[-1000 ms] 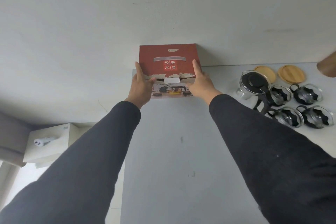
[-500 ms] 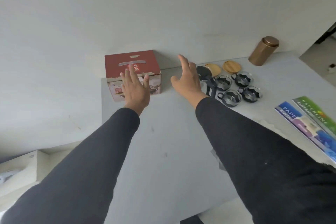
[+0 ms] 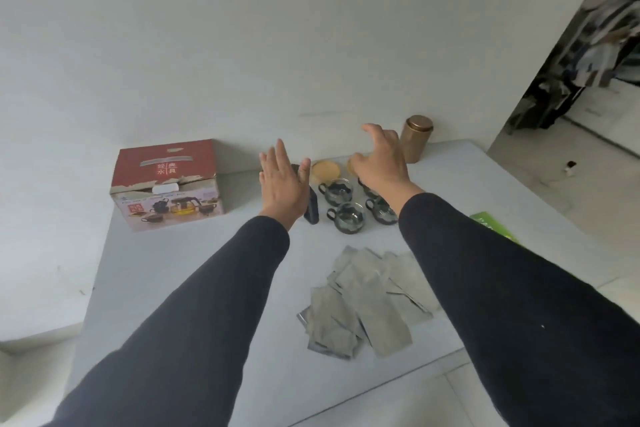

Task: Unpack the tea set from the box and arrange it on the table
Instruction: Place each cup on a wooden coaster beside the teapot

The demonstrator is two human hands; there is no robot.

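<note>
The red tea-set box [image 3: 168,184] stands at the back left of the grey table [image 3: 194,288], against the wall. To its right sit several glass cups with dark handles [image 3: 346,215], two round wooden coasters [image 3: 325,170] and a teapot whose black handle [image 3: 311,211] shows behind my wrist. My left hand [image 3: 284,184] hovers open over the teapot, fingers spread. My right hand [image 3: 382,158] hangs open above the far cups and coasters, holding nothing.
A gold tin canister [image 3: 416,138] stands at the back by the wall. Several flat silver packets [image 3: 367,302] lie in a loose pile mid-table. A green booklet [image 3: 491,225] peeks out past my right sleeve. An open doorway is at the right.
Both hands let go of the box, which stays at the back left. They moved right, now hovering over the teapot and cups. The view swung right and down, revealing the packets.
</note>
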